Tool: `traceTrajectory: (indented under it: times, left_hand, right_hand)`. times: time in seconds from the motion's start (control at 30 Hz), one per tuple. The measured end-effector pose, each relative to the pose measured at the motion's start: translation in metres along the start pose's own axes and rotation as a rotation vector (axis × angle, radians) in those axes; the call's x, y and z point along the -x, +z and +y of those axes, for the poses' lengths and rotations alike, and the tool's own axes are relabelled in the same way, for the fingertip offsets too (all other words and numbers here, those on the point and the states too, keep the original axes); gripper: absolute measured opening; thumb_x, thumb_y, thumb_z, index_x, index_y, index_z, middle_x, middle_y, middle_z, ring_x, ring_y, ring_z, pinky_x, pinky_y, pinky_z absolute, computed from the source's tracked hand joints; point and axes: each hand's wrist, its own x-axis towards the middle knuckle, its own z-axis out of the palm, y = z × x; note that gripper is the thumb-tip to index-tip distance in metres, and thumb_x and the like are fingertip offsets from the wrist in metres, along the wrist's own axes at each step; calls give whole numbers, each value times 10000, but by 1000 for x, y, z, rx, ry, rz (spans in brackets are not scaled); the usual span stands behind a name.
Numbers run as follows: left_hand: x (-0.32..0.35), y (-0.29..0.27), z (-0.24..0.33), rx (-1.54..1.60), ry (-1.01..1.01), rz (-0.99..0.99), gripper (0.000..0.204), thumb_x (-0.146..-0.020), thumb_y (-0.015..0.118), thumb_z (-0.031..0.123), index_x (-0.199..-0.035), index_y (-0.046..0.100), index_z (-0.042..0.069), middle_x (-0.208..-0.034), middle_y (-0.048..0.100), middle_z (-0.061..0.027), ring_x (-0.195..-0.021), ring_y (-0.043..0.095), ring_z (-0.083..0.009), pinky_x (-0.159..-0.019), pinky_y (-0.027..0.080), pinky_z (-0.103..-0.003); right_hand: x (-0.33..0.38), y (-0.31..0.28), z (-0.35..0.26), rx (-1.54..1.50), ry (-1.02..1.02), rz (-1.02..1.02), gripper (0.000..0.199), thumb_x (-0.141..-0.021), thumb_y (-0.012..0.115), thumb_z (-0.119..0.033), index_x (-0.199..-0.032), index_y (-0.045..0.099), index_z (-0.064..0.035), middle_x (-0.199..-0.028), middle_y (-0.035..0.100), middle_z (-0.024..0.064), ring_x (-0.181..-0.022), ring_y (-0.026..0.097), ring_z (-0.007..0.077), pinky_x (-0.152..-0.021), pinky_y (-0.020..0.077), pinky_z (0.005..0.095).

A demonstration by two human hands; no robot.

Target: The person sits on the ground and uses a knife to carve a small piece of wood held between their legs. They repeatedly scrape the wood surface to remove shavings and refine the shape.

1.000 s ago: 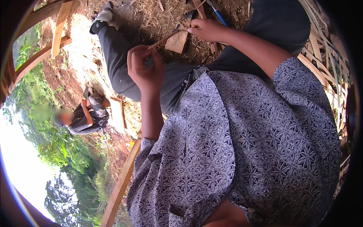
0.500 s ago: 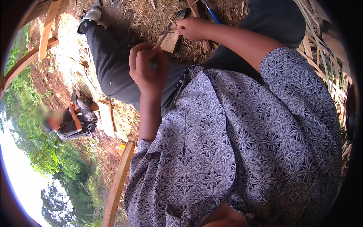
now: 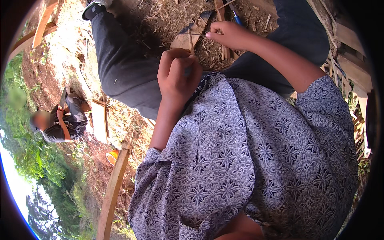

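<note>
In front of my lap, my left hand (image 3: 180,74) is closed with its fingers curled around the lower end of a thin wooden stick (image 3: 191,43), which points up and away from me. My right hand (image 3: 230,35), farther off and to the right, pinches between thumb and forefinger a thin dark strand (image 3: 200,34) that runs leftward to the stick's upper end. Whether the strand is wrapped around the stick or only crosses it, I cannot tell. Behind them a flat pale piece of wood (image 3: 180,41) lies on the ground.
A blue-handled tool (image 3: 237,19) and a narrow wooden bar (image 3: 225,52) lie beyond my right hand among wood shavings. Split wood strips (image 3: 348,70) are heaped at the right. A wooden beam (image 3: 114,192) stands at lower left. Another person (image 3: 66,124) sits at far left holding a blade.
The view has shifted, and both hands appear farther right. The stick has swung from leaning right to nearly upright. My right fingers are farther from it, with the strand showing between.
</note>
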Motion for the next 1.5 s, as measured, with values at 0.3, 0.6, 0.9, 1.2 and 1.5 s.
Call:
traceTrajectory:
  times: [0.3,0.6,0.9,1.2,1.5]
  left_hand:
    - [-1,11,15,112,61,-117,284,-695,791,-61,-911,632,32,-953,640,-113,-822,671,-288,-669,556,-383]
    - [0,20,16,120,46,-45,245,-720,801,22,-880,618,45,-930,615,-91,-794,654,-280,-619,550,-386]
    - [7,12,6,87,4,78,282,-689,817,-64,-887,634,20,-907,648,-134,-783,693,-270,-627,571,-344]
    - [8,19,6,73,3,140,283,-669,825,-94,-858,646,15,-848,661,-133,-779,710,-250,-640,586,-321]
    - [4,22,13,71,-23,150,272,-671,830,-88,-848,651,15,-863,666,-139,-784,716,-252,-636,582,-313]
  right_hand:
    - [9,-12,-2,136,-162,23,347,-1006,661,-394,-888,625,-70,-649,580,82,-600,571,201,-584,444,384]
    - [-54,25,56,220,-99,123,348,-996,661,-409,-911,638,-72,-688,631,113,-645,648,268,-627,504,424]
    - [-12,-2,-6,-29,148,-53,326,-1035,626,-413,-942,618,-101,-620,603,14,-470,554,89,-430,424,279]
    - [-14,-10,-4,135,-88,-37,344,-1028,645,-385,-884,595,-77,-578,560,31,-459,538,118,-454,426,320]
    - [-74,21,34,192,-34,15,377,-1022,627,-428,-882,591,-80,-607,585,48,-453,560,149,-451,462,334]
